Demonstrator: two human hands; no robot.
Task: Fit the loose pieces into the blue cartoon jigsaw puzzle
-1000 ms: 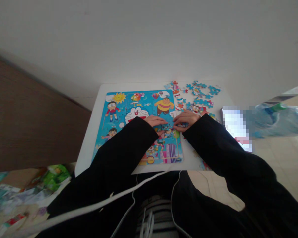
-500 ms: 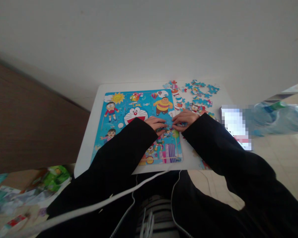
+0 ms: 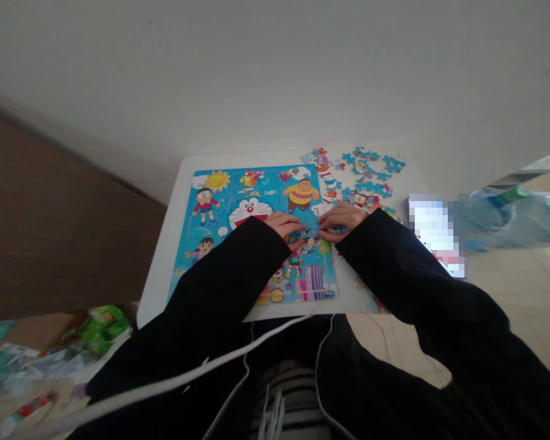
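Observation:
A blue cartoon jigsaw puzzle (image 3: 256, 269) lies flat in its tray on a small white table, largely filled with pictures. My left hand (image 3: 285, 226) rests over its middle right. The thumb and fingers are apart, with printed pieces visible between them. My right hand (image 3: 341, 220) is at the puzzle's right edge, its fingertips and thumb drawn close together in a pinch. Whatever lies between those tips is too small to make out. Loose puzzle pieces (image 3: 364, 165) are scattered beyond my right hand, and a few more are partly covered by my right sleeve.
The white table (image 3: 160, 269) stands against a pale wall. A phone (image 3: 433, 232) with a blurred screen lies right of the table, beside a clear plastic bag (image 3: 517, 220). At left are a brown wooden panel (image 3: 59, 232) and a green bag (image 3: 104, 329) among clutter. A white cable (image 3: 187, 376) crosses my lap.
My left fingers have drawn back slightly to the left and spread from the thumb, uncovering pieces between them. My right hand has barely moved.

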